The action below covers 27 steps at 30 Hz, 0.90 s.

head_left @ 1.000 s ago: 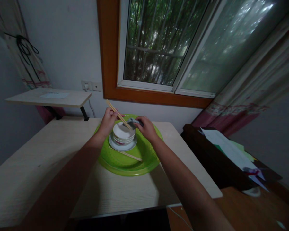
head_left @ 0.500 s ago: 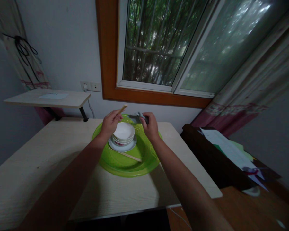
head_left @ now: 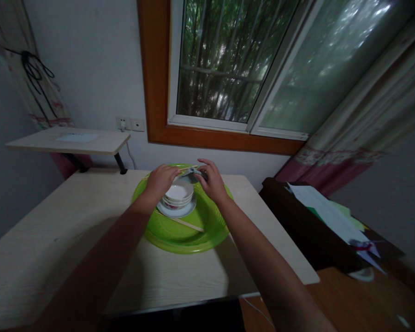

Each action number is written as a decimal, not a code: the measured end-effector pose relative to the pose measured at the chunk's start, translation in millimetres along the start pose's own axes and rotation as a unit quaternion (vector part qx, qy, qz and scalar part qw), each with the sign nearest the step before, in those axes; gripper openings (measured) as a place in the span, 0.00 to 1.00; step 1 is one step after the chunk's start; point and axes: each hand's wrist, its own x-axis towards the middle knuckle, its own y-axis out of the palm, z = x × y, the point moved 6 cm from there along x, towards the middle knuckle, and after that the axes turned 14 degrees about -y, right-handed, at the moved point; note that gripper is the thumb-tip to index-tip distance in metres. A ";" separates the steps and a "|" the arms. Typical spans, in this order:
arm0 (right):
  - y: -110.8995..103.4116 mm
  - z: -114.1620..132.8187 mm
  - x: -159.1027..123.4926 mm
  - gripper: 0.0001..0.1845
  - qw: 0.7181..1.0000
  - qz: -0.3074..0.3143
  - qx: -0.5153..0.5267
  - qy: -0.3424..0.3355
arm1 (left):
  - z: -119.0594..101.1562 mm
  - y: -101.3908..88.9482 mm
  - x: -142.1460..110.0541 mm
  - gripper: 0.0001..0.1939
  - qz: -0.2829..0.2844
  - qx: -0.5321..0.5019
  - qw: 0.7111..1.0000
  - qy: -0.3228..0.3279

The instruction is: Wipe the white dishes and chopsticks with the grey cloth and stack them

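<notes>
My left hand (head_left: pixel 162 181) is closed around a pair of light wooden chopsticks (head_left: pixel 189 167), whose ends poke out on both sides of it. My right hand (head_left: pixel 211 180) grips a crumpled grey cloth (head_left: pixel 192 172), which reaches across to the left hand's fingertips. Just below both hands, a stack of white bowls (head_left: pixel 178 192) rests on a white plate (head_left: pixel 190 210). All of this dishware sits in a round green basin (head_left: pixel 190 249). In front of the plate, more chopsticks (head_left: pixel 186 224) lie in the basin.
The basin stands on a pale wooden table (head_left: pixel 72 258). A small raised shelf (head_left: pixel 69 140) with a paper on it is at the left. Behind is a window (head_left: pixel 228 64). At the right, papers (head_left: pixel 328 216) lie on a dark brown piece of furniture (head_left: pixel 290 226).
My hands have come closer together over the bowls. The chopsticks have turned from pointing up and away to lying nearly level, and the cloth has moved left to them.
</notes>
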 end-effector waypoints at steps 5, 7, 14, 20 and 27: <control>15.5 -9.5 -6.2 0.06 0.995 0.095 -0.007 0.016 | -6.5 5.9 -1.2 0.14 0.045 -0.004 0.998 0.033; 15.1 -15.2 -8.8 0.06 0.995 0.094 -0.020 0.031 | -1.8 5.6 0.2 0.15 0.031 -0.012 0.999 0.018; 4.0 -35.9 -18.3 0.06 0.992 0.019 -0.030 0.121 | 25.3 3.4 5.3 0.14 -0.007 -0.025 0.999 -0.021; -5.7 -38.9 -19.0 0.08 0.990 -0.053 -0.038 0.123 | 43.2 0.1 9.0 0.14 -0.037 -0.009 0.997 -0.065; -20.2 -61.9 -36.5 0.12 0.957 -0.126 -0.122 0.232 | 44.1 -11.2 9.7 0.14 -0.082 -0.012 0.992 -0.097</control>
